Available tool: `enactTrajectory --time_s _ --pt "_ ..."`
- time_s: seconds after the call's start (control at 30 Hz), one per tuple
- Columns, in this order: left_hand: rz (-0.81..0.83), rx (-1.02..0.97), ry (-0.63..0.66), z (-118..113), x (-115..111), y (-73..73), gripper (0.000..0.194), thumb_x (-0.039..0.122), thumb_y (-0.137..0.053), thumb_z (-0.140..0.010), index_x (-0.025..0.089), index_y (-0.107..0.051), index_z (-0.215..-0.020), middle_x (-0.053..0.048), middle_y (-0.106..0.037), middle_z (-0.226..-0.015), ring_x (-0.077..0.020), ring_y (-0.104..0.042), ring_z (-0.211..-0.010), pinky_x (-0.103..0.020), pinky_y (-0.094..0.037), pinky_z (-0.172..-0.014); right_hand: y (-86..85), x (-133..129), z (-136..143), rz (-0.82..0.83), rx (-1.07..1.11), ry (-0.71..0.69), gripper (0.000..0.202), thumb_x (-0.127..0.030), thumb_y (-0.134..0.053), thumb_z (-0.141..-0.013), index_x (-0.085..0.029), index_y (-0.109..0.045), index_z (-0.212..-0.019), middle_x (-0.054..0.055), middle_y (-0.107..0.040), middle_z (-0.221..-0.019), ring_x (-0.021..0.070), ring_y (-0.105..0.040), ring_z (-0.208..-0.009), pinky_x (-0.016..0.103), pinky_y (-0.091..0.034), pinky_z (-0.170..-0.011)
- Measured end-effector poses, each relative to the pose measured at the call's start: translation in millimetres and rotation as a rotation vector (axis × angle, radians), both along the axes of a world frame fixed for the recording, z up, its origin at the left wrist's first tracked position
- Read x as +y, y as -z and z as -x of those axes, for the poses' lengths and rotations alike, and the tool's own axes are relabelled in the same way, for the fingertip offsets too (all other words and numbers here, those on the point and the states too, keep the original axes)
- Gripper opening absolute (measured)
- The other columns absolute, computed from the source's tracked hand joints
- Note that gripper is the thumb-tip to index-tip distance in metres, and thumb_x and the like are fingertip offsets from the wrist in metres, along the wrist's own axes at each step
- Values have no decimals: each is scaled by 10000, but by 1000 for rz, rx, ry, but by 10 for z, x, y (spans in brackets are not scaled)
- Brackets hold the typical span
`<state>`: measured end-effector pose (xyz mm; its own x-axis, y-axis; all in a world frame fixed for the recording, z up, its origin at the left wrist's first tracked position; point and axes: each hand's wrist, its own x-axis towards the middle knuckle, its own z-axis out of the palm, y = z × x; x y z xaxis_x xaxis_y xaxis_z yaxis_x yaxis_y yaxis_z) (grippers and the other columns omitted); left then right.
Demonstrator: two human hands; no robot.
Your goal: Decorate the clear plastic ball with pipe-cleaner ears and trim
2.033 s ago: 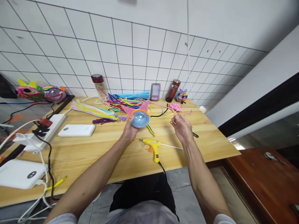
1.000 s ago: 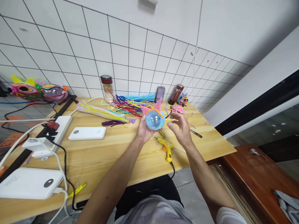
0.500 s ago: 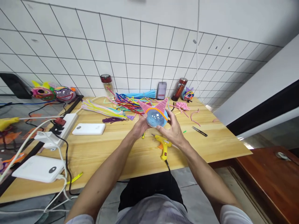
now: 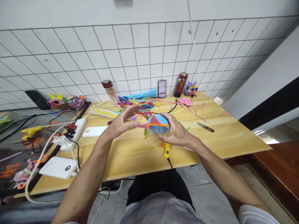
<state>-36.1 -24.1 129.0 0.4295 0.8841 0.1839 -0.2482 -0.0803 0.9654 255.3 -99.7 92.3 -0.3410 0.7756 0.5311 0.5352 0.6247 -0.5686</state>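
My right hand (image 4: 178, 130) is wrapped round a clear plastic ball (image 4: 160, 128), above the tabletop. Blue pipe cleaner covers the ball's upper side, an orange strip runs across it, and pink pointed ears stick out. To its left, my left hand (image 4: 120, 123) is open, thumb and fingers apart. Its thumb tip is close to one pink ear; whether they touch I cannot tell. Below the ball lies a yellow glue gun (image 4: 166, 151), its front part hidden by the ball and my right hand. Yellow-green tool handles (image 4: 145, 133) show just left of the ball.
Behind the hands lies a heap of coloured pipe cleaners (image 4: 137, 102), with a pink bundle (image 4: 185, 101) to the right. Thread snips (image 4: 205, 127) lie at right. Two bottles, a phone (image 4: 162, 88) and a decorated ball (image 4: 191, 89) stand along the wall. Power banks and a power strip (image 4: 74, 133) are left.
My left hand has let go of the ball and moved left, opening. The ball has turned in my right hand, so more of its blue side shows. The view has shifted.
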Motion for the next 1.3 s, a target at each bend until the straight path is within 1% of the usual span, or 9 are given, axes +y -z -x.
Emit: enactTrajectory --time_s 0.17,0.3,0.4,0.5,0.67,0.83,1.0,1.1,1.3 --pt "-64 98 127 -241 -318 -279 634 -77 -899 -546 203 -810 -1108 -103 -731 -1358 -404 -403 -1598 -519 -218 -1382 -20 85 139 -84 -105 -90 981 -308 -853 -789 -277 -366 -1641 162 -530 -1619 400 -515 -1506 620 -454 -1249" --pt "-35 82 138 -341 -210 -249 596 -63 -856 -585 187 -802 -1123 -129 -750 -1291 -420 -533 -1502 -527 -337 -1338 -16 174 169 -105 -117 -125 994 -298 -853 -782 -273 -349 -1638 165 -530 -1619 396 -509 -1516 621 -459 -1249" --pt "-44 114 108 -336 -53 -164 596 7 -853 -626 182 -774 -1191 -126 -756 -1266 -423 -609 -1423 -537 -421 -1280 -19 239 142 -92 -161 -140 1019 -310 -857 -785 -272 -321 -1651 167 -506 -1640 391 -494 -1529 620 -447 -1259" --pt "-76 189 133 -369 65 -61 685 13 -896 -570 156 -767 -1227 -122 -745 -1287 -429 -567 -1462 -503 -367 -1313 -46 324 120 -62 -177 -150 1012 -293 -856 -779 -257 -339 -1647 164 -498 -1651 387 -496 -1529 605 -435 -1269" --pt "66 -54 29 -450 258 149 663 119 -832 -747 166 -693 -1394 -124 -706 -1395 -403 -533 -1510 -493 -406 -1286 -137 475 91 -11 -135 -126 951 -433 -885 -800 -278 -423 -1617 124 -489 -1671 387 -448 -1561 604 -402 -1287" --pt "154 -150 -81 -399 472 317 746 117 -822 -772 185 -621 -1487 -100 -719 -1390 -434 -604 -1420 -523 -486 -1211 1 284 -130 2 -68 217 646 -495 -810 -895 -273 -606 -1466 123 -671 -1448 370 -604 -1369 578 -499 -1156" --pt "-75 -24 -129 -342 584 469 674 220 -886 -742 189 -668 -1379 -79 -749 -1282 -375 -671 -1298 -457 -538 -1148 371 -59 -409 345 -225 366 256 -434 -748 -916 -253 -761 -1097 65 -795 -959 276 -736 -890 401 -562 -803" --pt "-179 67 -150 -303 667 611 626 366 -846 -798 242 -652 -1380 -58 -750 -1250 -325 -685 -1259 -437 -568 -1109 414 -6 -375 540 -354 441 283 -387 -663 -959 -223 -748 -1174 68 -814 -1017 256 -752 -937 353 -529 -812" --pt "-238 76 -278 -213 787 855 558 540 -785 -830 293 -678 -1320 -53 -725 -1308 -297 -674 -1292 -426 -579 -1093 192 439 -74 666 -593 506 345 -421 -579 -1033 -189 -730 -1239 113 -819 -1181 279 -749 -1093 328 -481 -821"
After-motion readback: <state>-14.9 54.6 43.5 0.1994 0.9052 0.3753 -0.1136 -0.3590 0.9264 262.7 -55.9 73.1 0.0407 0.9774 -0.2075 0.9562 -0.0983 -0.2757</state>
